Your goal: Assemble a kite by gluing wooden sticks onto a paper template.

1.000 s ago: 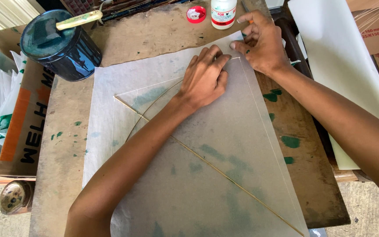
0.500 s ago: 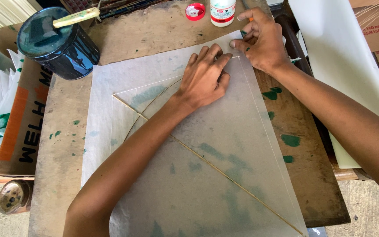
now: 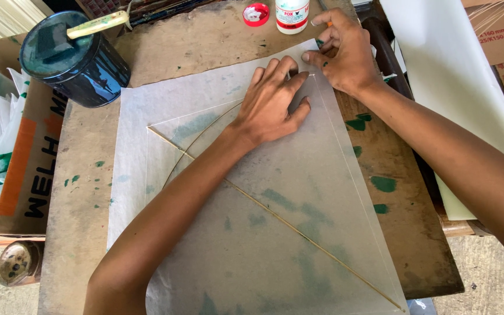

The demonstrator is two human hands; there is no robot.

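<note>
Kite build on the bench, edge-folding stage by the look of it.

Translucent paper sheet lies flat in front of the dark paint can, which sits at the bench's far left with a brush handle across its lid. A thin bamboo spine runs diagonally over the sheet, away from the can toward the near right corner; a curved cross stick bows off it on the can side.

Left hand is flat, palm down, fingers spread and holding nothing, pinning the sheet near its far corner, well right of the can. Right hand is just beyond it at that corner, fingers pinched on the paper edge. Looks like it's turning or pressing a narrow hem; can't tell if anything else is in that hand.

Glue bottle and its red cap stand at the back edge, same row as the can but far right of it, just past the right hand.

Judgement: corner fold under way, not sealed. Next move needs the left hand's pressure kept on so the sheet doesn't creep, while the right runs the crease down the long edge. Paper is thin, so it'll wrinkle or tear if dragged.
</note>
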